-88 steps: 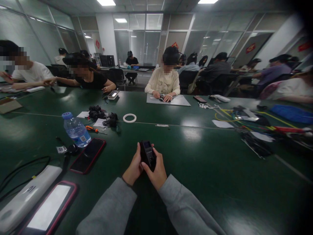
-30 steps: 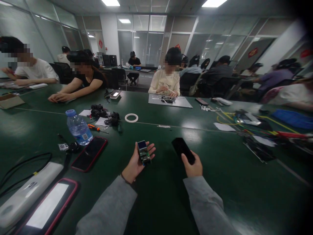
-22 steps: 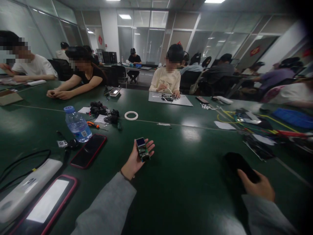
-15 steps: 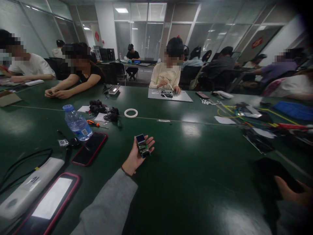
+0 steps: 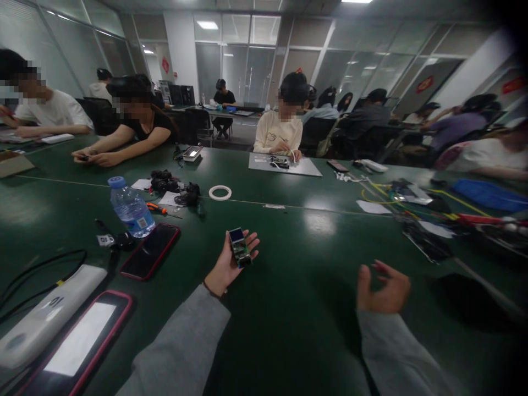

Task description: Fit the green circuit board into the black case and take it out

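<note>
Two grey-sleeved arms reach out over a long dark green table (image 5: 289, 330) in a crowded workroom. Palm up, the left hand (image 5: 231, 261) cradles a small bare circuit board (image 5: 240, 250) with a little blue screen at its far end; the fingers are loosely curled beneath it, the thumb resting at its side, and the board lies lengthwise along the palm, lifted just clear of the tabletop. Off to the right, well apart from the board, the right hand (image 5: 383, 291) hangs above the table with fingers spread and slightly bent, gripping nothing. A dark flat shape (image 5: 462, 300) lies on the table beyond that hand, too blurred to identify. Left of the board sit a red-edged phone (image 5: 150, 251), a water bottle (image 5: 131, 207) with a blue cap, an orange-handled screwdriver (image 5: 159, 208) and a white tape ring (image 5: 220, 192). Nearer the camera lie a second phone (image 5: 78, 346) with its screen lit and a white oblong device (image 5: 45, 316). Across the table, a person in a cream top (image 5: 277, 132) works over a grey mat (image 5: 284, 165).
</note>
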Demonstrator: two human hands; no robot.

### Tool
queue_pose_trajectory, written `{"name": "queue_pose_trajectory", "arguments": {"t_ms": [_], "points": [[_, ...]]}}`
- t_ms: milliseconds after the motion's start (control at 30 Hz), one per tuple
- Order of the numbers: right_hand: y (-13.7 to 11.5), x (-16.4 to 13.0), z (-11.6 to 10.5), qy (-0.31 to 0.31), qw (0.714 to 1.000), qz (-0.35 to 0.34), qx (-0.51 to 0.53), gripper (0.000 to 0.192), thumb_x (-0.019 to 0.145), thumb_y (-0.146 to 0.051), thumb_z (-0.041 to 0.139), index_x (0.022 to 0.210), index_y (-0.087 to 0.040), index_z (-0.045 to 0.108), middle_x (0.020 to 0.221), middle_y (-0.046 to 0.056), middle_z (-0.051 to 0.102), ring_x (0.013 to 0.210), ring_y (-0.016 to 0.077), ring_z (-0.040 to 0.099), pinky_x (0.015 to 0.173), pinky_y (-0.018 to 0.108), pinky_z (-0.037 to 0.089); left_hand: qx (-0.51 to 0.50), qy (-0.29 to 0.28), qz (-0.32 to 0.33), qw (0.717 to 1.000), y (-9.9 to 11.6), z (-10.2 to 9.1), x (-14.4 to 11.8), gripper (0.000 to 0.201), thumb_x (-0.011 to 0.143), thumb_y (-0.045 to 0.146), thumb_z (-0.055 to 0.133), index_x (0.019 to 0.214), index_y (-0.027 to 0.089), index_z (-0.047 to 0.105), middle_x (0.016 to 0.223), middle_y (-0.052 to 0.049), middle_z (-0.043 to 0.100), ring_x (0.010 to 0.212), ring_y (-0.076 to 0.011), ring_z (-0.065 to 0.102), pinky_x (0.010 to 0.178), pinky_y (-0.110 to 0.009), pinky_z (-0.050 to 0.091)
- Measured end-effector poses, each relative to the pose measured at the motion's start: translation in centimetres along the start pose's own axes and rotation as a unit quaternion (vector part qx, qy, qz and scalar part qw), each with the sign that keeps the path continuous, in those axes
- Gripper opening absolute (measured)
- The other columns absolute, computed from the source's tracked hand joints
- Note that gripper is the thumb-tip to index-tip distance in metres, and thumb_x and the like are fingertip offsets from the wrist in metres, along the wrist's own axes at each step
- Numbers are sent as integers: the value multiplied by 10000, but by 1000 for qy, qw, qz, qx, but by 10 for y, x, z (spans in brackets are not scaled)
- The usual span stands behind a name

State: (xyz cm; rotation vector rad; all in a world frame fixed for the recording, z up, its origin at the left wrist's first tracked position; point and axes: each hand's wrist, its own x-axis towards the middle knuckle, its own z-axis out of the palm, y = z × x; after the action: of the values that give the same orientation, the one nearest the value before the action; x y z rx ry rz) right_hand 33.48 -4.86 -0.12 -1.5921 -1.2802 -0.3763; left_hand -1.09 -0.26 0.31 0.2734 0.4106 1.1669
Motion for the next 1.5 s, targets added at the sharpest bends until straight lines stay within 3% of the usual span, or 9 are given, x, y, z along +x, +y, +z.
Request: {"name": "queue_pose_trajectory", "arguments": {"t_ms": [100, 233, 367, 567, 767, 933, 1067, 1300, 1500], "points": [[-77, -38, 38, -72, 981, -112, 139, 317, 856, -337, 527, 1103, -139, 533, 970, 139, 543, 855, 227, 553, 640, 371, 503, 16, 4, 3, 1000, -2, -1, 2, 555, 838, 579, 434, 1202, 171, 530, 1341, -135, 493, 1219, -270, 485, 983, -429, 408], [-174, -80, 65, -185, 938, -215, 201, 286, 870, -247, 498, 1153, -213, 532, 1083, 102, 545, 1002, 230, 534, 797, 401, 498, 25, 10, 9, 1000, -4, -4, 6, 573, 820, 615, 429, 1173, 179, 544, 1304, -128, 528, 1180, -271, 519, 963, -418, 419], [-214, -94, 77, -219, 927, -259, 160, 304, 872, -268, 499, 1169, -225, 546, 1217, 80, 525, 1114, 256, 479, 899, 431, 436, 22, -7, 2, 1000, -5, -6, 5, 564, 830, 614, 408, 1178, 191, 542, 1298, -113, 535, 1164, -256, 531, 974, -412, 410], [-206, -91, 89, -214, 926, -251, 185, 309, 902, -158, 395, 1171, -169, 545, 1231, 92, 512, 1152, 233, 448, 952, 400, 399, 11, 11, -7, 1000, -5, 0, 1, 550, 837, 581, 435, 1211, 191, 530, 1244, -113, 577, 1121, -243, 561, 961, -399, 422], [-203, -87, 90, -197, 930, -231, 205, 310, 919, -146, 376, 1187, -168, 531, 1245, 98, 506, 1148, 216, 466, 947, 385, 414, 19, -12, -48, 999, -2, 8, -4, 681, 801, 661, 405, 1186, 124, 570, 1151, -151, 620, 1080, -262, 574, 921, -375, 439], [-192, -79, 93, -207, 933, -203, 212, 368, 917, -205, 424, 1284, -184, 454, 1331, 103, 443, 1226, 227, 422, 997, 416, 398, 31, -10, -2, 999, -1, 12, -6, 575, 833, 614, 401, 1171, 182, 574, 1112, -94, 633, 1014, -208, 592, 849, -308, 459], [-179, -73, 100, -207, 940, -135, 237, 471, 880, -282, 520, 1320, -172, 393, 1324, 128, 433, 1230, 241, 419, 1013, 439, 397, 65, -36, 21, 997, -1, 16, -9, 535, 849, 593, 391, 1232, 245, 527, 1133, -64, 612, 993, -176, 587, 813, -270, 455], [-170, -72, 107, -211, 937, -43, 274, 570, 760, -251, 634, 1268, -150, 396, 1209, 126, 469, 1135, 242, 471, 988, 437, 420, 118, -86, 13, 989, -7, 26, -16, 588, 870, 576, 352, 1357, 253, 414, 1268, -88, 540, 1130, -197, 517, 965, -321, 381], [-160, -70, 112, -176, 956, 6, 233, 542, 709, -300, 670, 1183, -135, 464, 1100, 123, 490, 1040, 251, 507, 923, 443, 450, 155, -100, -17, 983, -9, 26, -17, 583, 876, 550, 375, 1383, 263, 377, 1400, -78, 431, 1191, -200, 478, 1057, -357, 293]]}}
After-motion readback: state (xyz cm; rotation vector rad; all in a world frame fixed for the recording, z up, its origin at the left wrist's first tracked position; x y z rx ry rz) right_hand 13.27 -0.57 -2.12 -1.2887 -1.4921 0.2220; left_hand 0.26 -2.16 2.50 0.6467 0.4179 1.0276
